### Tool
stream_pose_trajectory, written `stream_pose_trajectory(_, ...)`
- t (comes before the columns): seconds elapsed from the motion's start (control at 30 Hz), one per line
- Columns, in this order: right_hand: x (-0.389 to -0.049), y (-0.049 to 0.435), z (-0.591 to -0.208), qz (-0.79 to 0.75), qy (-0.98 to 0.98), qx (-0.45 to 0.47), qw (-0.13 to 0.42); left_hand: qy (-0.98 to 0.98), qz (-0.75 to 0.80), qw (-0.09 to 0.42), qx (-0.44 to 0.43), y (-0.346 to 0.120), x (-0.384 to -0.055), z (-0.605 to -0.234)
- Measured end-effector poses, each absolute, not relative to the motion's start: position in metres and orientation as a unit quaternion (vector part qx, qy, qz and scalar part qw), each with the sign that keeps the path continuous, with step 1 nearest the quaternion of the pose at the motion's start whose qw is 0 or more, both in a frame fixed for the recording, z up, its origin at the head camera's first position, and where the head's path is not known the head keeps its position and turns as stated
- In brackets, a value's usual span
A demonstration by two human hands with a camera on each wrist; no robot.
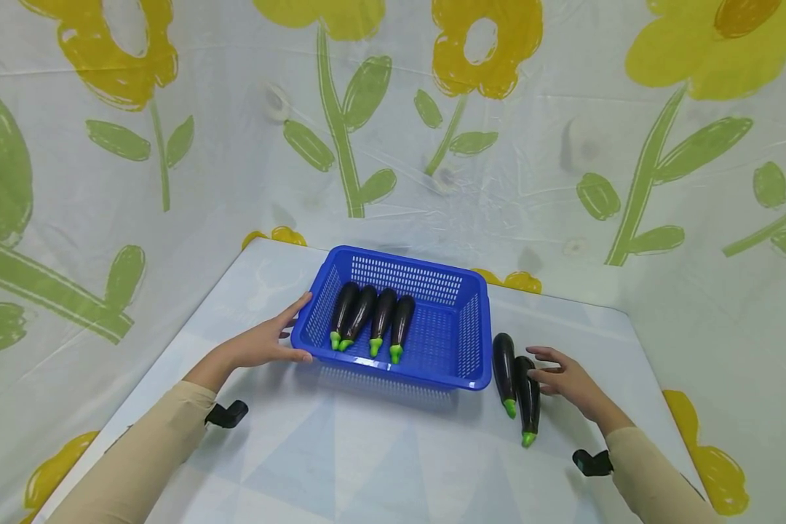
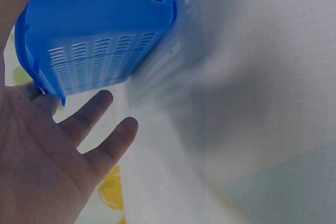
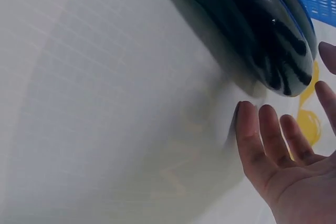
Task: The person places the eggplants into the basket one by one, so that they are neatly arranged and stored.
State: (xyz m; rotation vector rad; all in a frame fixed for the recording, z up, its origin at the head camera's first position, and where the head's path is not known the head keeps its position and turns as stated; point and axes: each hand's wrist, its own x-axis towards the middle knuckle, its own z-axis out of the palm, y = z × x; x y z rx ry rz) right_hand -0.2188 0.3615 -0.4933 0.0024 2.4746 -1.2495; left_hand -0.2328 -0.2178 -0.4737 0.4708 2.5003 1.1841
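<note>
A blue plastic basket [image 1: 393, 375] with slotted sides stands on the table. Inside, toward its left, several dark eggplants [image 1: 383, 314] lie side by side, green stem ends toward me. My left hand [image 1: 262, 346] spans the basket's near-left corner, thumb and a finger touching the rim; the left wrist view shows two other fingers extended, free of the wall. Right of the basket, two more eggplants lie together on the table, one [image 1: 503, 370] nearest the basket and another [image 1: 528, 404] beside it. Next to that outer eggplant hovers my right hand [image 3: 299, 177], fingers spread and holding nothing.
The white table [image 1: 288, 451] has a pale blue triangle pattern. Behind and beside it hangs a sheet [image 1: 530, 182] printed with yellow flowers and green leaves. A black wrist-worn device [image 1: 228, 414] sticks out from the left sleeve, another [image 1: 592, 463] from the right.
</note>
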Motion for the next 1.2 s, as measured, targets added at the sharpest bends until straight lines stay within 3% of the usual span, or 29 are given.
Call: stream_pose_trajectory(1.2,-0.208,0.358,-0.507,-0.453,0.874,0.025,0.173,0.878,0.415,0.171,0.166,-0.218,-0.231,-0.472)
